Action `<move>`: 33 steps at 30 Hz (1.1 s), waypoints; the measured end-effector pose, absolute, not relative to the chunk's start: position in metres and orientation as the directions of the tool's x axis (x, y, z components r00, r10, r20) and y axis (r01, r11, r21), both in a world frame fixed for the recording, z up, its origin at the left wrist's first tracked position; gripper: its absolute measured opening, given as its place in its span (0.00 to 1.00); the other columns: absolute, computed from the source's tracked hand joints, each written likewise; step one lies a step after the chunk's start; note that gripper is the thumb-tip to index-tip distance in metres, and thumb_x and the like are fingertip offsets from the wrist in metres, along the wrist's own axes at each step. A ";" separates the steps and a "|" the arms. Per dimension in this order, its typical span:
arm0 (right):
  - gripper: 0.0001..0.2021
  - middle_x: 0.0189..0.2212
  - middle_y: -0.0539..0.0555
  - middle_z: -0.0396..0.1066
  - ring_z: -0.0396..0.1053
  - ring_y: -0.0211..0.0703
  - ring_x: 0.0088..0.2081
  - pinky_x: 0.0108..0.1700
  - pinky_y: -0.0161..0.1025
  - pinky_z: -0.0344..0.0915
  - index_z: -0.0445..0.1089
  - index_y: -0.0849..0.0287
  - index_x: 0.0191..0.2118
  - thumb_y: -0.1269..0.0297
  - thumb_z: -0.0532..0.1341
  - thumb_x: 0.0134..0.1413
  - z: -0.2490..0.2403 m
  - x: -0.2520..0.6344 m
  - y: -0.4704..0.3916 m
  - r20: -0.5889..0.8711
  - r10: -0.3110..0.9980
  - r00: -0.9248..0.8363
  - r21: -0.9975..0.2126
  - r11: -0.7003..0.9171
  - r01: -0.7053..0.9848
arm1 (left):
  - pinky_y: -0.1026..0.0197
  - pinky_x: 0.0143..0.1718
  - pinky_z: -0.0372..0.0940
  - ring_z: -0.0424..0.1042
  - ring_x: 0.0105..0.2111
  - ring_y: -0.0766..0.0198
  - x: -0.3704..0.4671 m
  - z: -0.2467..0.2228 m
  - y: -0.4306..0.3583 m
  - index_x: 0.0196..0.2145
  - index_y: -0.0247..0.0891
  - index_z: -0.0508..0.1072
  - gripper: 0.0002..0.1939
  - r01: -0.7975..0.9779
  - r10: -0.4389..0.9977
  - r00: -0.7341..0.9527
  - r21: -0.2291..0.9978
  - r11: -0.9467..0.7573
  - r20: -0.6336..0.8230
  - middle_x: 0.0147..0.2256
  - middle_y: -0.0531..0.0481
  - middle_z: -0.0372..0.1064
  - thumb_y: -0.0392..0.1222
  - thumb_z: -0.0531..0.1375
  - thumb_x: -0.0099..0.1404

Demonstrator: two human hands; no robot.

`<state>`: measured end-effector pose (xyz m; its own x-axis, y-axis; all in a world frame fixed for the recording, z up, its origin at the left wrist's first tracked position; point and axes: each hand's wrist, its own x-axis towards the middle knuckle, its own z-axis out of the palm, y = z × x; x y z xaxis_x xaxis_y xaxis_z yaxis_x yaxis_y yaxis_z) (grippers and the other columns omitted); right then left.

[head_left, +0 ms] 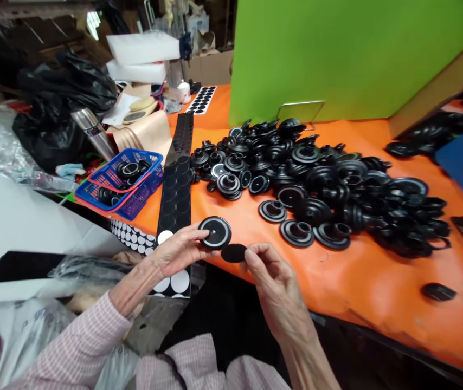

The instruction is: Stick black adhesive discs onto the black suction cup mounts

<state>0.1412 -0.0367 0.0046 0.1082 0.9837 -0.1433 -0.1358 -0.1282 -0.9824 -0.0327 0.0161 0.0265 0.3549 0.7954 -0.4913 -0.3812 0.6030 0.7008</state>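
My left hand grips a round black plastic base by its left edge, its flat face with a grey ring turned up. Between the thumb and fingers of my right hand is a thin black round sticker, held just below and right of the base. Whether the two touch I cannot tell. To the left hangs a long black sticker sheet over the table edge, with bare white circles on its lower part. A large heap of similar black plastic parts lies beyond my hands.
The parts lie on an orange-covered table. A blue basket with black parts sits at the left, beside a steel thermos. A green panel stands behind the heap. One dark piece lies at the right.
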 end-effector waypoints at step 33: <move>0.11 0.38 0.54 0.64 0.67 0.43 0.41 0.43 0.42 0.66 0.68 0.58 0.28 0.56 0.60 0.52 -0.014 0.083 -0.029 -0.073 0.950 0.303 -0.997 -0.072 -0.014 | 0.50 0.44 0.70 0.72 0.43 0.55 -0.050 0.014 -0.008 0.44 0.38 0.77 0.19 -0.302 0.864 0.290 0.817 0.491 -0.411 0.46 0.45 0.72 0.33 0.63 0.52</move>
